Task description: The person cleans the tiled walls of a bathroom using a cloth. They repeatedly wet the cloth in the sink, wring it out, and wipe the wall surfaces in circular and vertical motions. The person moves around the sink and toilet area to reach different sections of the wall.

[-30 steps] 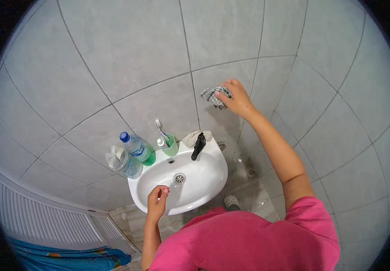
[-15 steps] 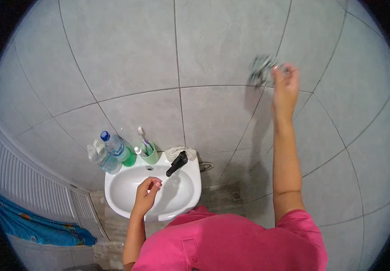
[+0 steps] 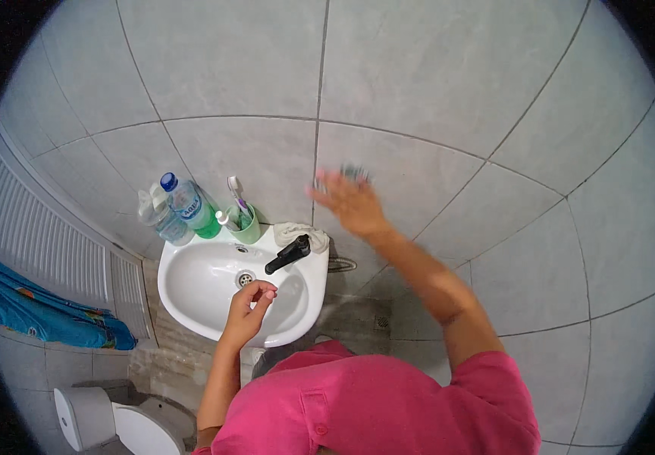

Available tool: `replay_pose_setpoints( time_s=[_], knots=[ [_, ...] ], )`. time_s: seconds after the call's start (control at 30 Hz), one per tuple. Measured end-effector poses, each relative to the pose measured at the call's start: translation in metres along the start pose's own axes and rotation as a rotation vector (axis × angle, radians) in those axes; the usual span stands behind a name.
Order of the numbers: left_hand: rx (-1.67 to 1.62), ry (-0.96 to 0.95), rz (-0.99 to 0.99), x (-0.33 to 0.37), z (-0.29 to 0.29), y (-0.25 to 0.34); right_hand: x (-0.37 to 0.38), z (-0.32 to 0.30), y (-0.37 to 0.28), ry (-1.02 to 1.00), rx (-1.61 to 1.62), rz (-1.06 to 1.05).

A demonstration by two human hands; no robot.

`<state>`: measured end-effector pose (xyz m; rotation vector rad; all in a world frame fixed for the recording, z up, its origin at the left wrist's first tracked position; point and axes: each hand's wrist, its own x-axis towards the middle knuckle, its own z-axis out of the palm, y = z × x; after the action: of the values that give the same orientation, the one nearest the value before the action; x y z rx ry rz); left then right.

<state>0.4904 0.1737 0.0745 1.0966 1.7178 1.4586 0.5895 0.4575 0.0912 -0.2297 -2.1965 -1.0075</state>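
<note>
My right hand [image 3: 350, 203], smeared by motion, is up at the grey tiled wall to the right of the sink. Under and behind its fingers shows a crumpled grey-and-dark cloth [image 3: 356, 173], mostly hidden and blurred, which it holds at the wall. Over the front of the white sink [image 3: 191, 311] hovers my left hand [image 3: 246, 312], fingers curled and thumb drawn in; whether anything is in it I cannot make out. A black faucet [image 3: 288, 255] stands just beyond that hand.
On the sink's back rim are a bottle of green liquid [image 3: 191, 206], a clear plastic container [image 3: 167, 221], a green cup [image 3: 246, 227] with toothbrush and tube, and a white cloth [image 3: 297, 231]. A toilet [image 3: 89, 417] and blue patterned fabric [image 3: 47, 303] lie at the left.
My right hand has swept left and down along the wall with the grey cloth, from high on the right to just above the sink's right side. My left hand stays curled over the sink.
</note>
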Motion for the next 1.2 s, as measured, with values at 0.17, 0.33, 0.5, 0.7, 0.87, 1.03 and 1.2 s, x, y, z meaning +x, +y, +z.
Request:
replay_pose_setpoints(
  time_s=[0.17,0.33,0.5,0.7,0.87,1.03,1.2],
  knots=[
    [0.003,0.01,-0.013,-0.004,-0.001,0.001,-0.137,0.02,-0.004,-0.234,0.137,-0.273],
    [-0.027,-0.045,-0.024,0.004,0.014,-0.001,-0.045,-0.028,0.084,-0.116,0.218,0.064],
    [-0.026,-0.116,0.025,0.017,0.037,0.01,0.016,-0.074,0.155,0.379,0.15,0.688],
    [0.016,-0.156,0.053,0.022,0.042,0.016,-0.138,-0.006,0.039,-0.364,0.343,0.405],
    [0.031,-0.163,0.009,0.018,0.041,0.019,-0.233,0.005,0.031,-0.264,-0.157,0.039],
    [-0.041,-0.159,-0.039,0.017,0.039,0.012,-0.17,-0.03,0.137,0.137,0.118,0.725],
    [0.014,-0.227,0.037,0.027,0.052,0.022,-0.068,-0.103,0.266,0.599,-0.048,1.107]
  ],
)
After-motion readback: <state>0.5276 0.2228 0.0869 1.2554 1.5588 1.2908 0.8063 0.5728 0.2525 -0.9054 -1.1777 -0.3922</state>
